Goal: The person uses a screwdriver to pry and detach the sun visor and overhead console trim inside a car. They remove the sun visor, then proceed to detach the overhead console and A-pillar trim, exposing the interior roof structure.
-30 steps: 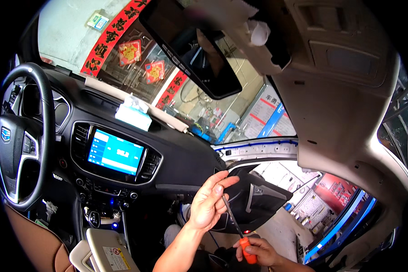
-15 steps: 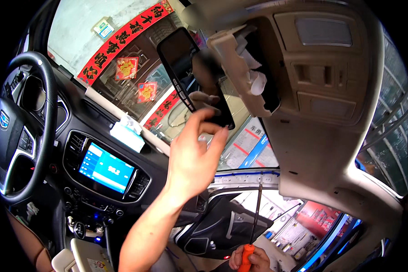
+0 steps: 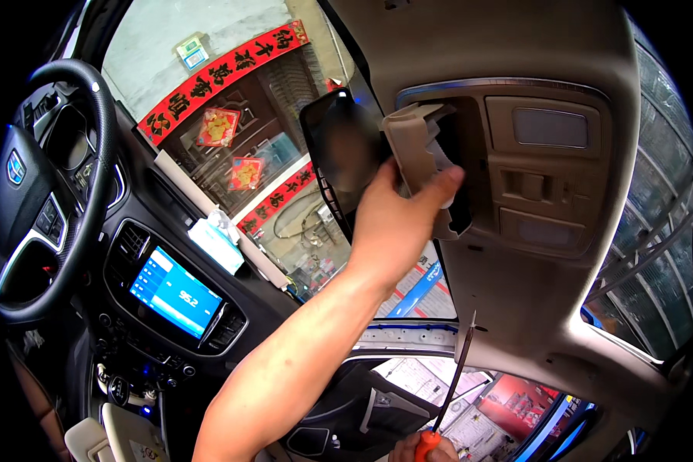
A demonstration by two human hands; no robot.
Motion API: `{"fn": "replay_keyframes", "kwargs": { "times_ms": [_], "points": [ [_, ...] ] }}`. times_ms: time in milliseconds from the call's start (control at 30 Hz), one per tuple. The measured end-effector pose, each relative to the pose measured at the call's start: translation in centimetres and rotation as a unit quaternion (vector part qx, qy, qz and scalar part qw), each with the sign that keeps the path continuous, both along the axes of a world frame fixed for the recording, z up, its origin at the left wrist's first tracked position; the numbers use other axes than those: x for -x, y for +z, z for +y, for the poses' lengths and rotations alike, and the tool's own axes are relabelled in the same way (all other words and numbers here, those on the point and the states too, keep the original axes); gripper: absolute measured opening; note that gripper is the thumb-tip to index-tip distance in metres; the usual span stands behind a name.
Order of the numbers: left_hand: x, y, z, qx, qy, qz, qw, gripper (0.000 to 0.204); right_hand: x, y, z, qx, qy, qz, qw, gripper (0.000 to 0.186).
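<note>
In the head view, I see the left hand pinching the beige flap open at the overhead console, beside the mirror; below, the right hand grasps an orange-handled screwdriver, tip upward.

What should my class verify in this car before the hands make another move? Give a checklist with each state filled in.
1. Left hand gripping the flap: ok, it grips the flap from both sides.
2. Right hand holding the screwdriver: ok, by the orange end, blade pointing up.
3. Flap flush with the console: not ok, it hangs open with a dark gap behind it.
4. Screwdriver clear of the roof lining: cannot tell, they overlap in this single view.
5. Left hand clear of the mirror: cannot tell, they lie close in view and depth is unclear.
</note>
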State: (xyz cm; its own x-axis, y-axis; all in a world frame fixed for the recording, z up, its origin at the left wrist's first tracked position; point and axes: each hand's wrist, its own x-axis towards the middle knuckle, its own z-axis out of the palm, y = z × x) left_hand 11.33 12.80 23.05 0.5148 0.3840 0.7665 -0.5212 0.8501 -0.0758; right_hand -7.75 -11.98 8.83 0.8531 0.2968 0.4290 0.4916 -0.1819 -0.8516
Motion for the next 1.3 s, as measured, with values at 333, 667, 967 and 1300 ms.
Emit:
{"fn": "replay_keyframes", "kwargs": {
  "times_ms": [333,667,967,1300],
  "points": [
    [0.2,1.3,0.6,-0.004,-0.067,0.048,0.997,0.042,-0.8,2.3,0.8,0.040,-0.060,-0.042,0.997,0.057],
    [-1.3,0.7,0.0,-0.022,0.023,0.022,0.999,0.034,-3.8,7.8,4.7,0.189,-0.019,-0.016,0.982,0.042],
    [-1.7,1.0,0.2,-0.047,0.088,0.067,0.993,0.034,-5.5,8.3,4.8,0.156,0.033,0.003,0.987,0.044],
    [-2.7,2.0,-1.7,-0.037,0.100,0.054,0.993,0.034,-6.3,9.2,2.2,0.161,0.016,-0.041,0.986,0.048]
  ]
}}
